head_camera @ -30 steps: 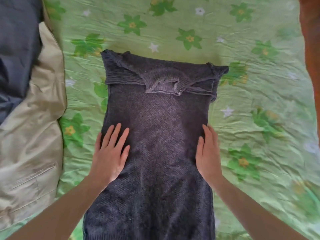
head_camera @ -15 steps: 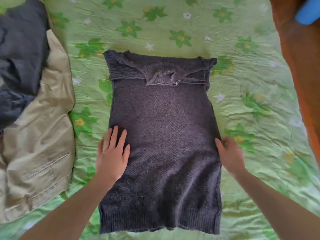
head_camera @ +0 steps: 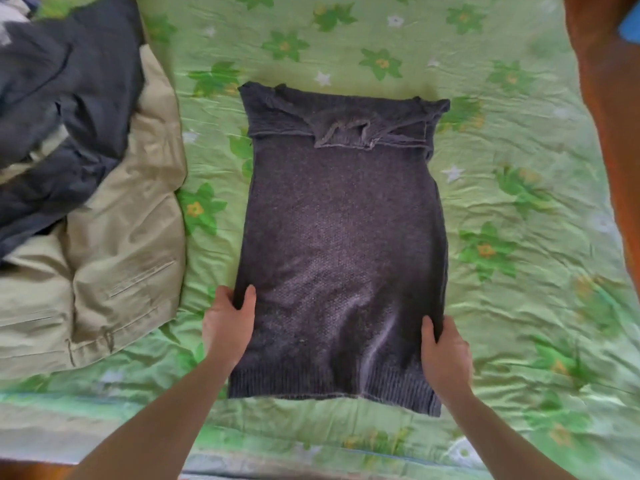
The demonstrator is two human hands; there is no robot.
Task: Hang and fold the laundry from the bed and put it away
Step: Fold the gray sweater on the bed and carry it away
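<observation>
Both hands have slid from flat pressing to the sweater's (head_camera: 341, 244) lower edges: left hand (head_camera: 227, 323) and right hand (head_camera: 445, 351) each pinch a side, likely ready to fold it upward.

Bed w/ light-green cover (head_camera: 502, 188), printed w/ darker green flowers, yellow centres, small white stars; creased all over, esp. toward right side. Near edge (head_camera: 311, 455) striped in paler green and white. Reddish-brown wooden surface (head_camera: 609, 109) along right edge, likely furniture, hard to tell which. Blue object (head_camera: 631, 27) at top-right corner, blurred. Strip of brown floor (head_camera: 31, 471) at bottom left. Soft, even daylight, no hard shadows.
</observation>
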